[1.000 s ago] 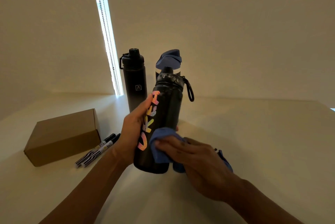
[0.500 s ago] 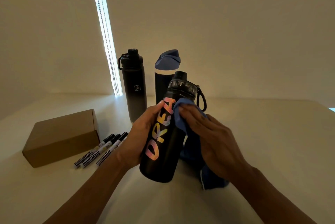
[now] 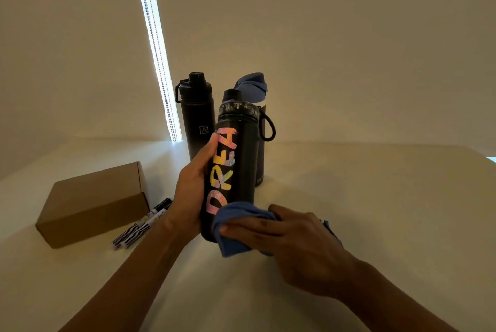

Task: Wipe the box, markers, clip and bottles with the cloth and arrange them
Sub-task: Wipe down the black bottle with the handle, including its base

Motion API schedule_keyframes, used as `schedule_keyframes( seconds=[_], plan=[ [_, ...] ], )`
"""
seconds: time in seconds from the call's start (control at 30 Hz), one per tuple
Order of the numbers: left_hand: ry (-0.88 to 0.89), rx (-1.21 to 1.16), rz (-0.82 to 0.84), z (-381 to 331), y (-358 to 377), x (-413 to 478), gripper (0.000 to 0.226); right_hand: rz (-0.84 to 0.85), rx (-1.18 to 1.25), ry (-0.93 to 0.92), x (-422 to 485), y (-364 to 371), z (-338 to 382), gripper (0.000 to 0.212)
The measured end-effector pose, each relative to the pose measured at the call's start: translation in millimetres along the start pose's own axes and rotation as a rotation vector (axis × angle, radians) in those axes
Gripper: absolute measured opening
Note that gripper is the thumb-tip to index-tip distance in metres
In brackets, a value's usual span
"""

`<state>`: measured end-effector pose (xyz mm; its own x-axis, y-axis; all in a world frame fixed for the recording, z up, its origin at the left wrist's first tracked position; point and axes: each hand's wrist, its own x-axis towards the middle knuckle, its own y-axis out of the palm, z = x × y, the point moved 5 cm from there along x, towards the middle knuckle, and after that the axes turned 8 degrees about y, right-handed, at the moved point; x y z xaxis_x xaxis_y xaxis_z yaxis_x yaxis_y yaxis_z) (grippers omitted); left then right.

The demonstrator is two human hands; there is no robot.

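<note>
**Wiping stroke on the lettered bottle: cloth returned to the lower body**

The left hand (image 3: 192,186) has its fingers wrapped round the lettered bottle (image 3: 236,170), holding it near-upright just above the worktop (image 3: 375,211), in the middle of the scene. The right hand (image 3: 292,235) lays its fingers almost straight across the blue cloth (image 3: 236,224) and presses it against the bottle's lower body, close to the base. The thumb sits at the cloth's upper edge; whether it pinches the fabric cannot be told.

Half a second ago the cloth was high on the bottle, just under the cap, and the bottle leaned to the right. It is now low and the bottle stands straighter (the cloth was also low a full second ago). This reads as one complete up-and-down pass, so the wipe of this bottle appears well advanced but not finished.

Behind it stand a plain black bottle (image 3: 197,119) and a blue-lidded bottle (image 3: 252,84), upright at the far side. The cardboard box (image 3: 94,202) lies at the left with the markers (image 3: 142,227) side by side just to its right. No clip is visible. The held bottle has yet to be set down among the rest.
</note>
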<state>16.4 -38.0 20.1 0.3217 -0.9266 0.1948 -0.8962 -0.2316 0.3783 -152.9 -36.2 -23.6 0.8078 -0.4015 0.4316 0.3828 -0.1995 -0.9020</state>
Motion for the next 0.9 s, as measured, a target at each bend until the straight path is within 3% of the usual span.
schedule_keyframes(
  seconds=[0.13, 0.27, 0.33, 0.53, 0.67, 0.8, 0.9],
  plan=[
    [-0.021, -0.020, 0.002, 3.7, -0.8, 1.8, 0.049, -0.008, -0.006, -0.015, 2.2, -6.8, -5.9, 0.121],
    [-0.142, 0.036, 0.130, 20.8, 10.2, -1.3, 0.063, -0.183, 0.085, 0.123, 0.2, -22.6, -30.3, 0.110],
    [-0.141, 0.071, 0.185, 27.5, 16.6, -2.2, 0.058, -0.247, 0.106, 0.197, -0.5, -27.1, -41.3, 0.107],
    [-0.119, 0.142, 0.311, 30.0, 23.6, -9.9, 0.061, -0.382, 0.212, 0.295, 1.2, -38.7, -62.1, 0.064],
    [-0.094, 0.156, 0.332, 27.1, 22.4, -10.8, 0.056, -0.393, 0.259, 0.251, -1.6, -38.4, -56.9, 0.066],
    [-0.038, 0.154, 0.289, 20.7, 19.4, -5.6, 0.054, -0.253, 0.210, 0.183, -5.0, -29.6, -44.6, 0.069],
    [-0.018, 0.208, 0.313, 20.0, 18.7, -4.3, 0.049, -0.284, 0.199, 0.205, -3.9, -30.4, -51.3, 0.068]
  ],
)
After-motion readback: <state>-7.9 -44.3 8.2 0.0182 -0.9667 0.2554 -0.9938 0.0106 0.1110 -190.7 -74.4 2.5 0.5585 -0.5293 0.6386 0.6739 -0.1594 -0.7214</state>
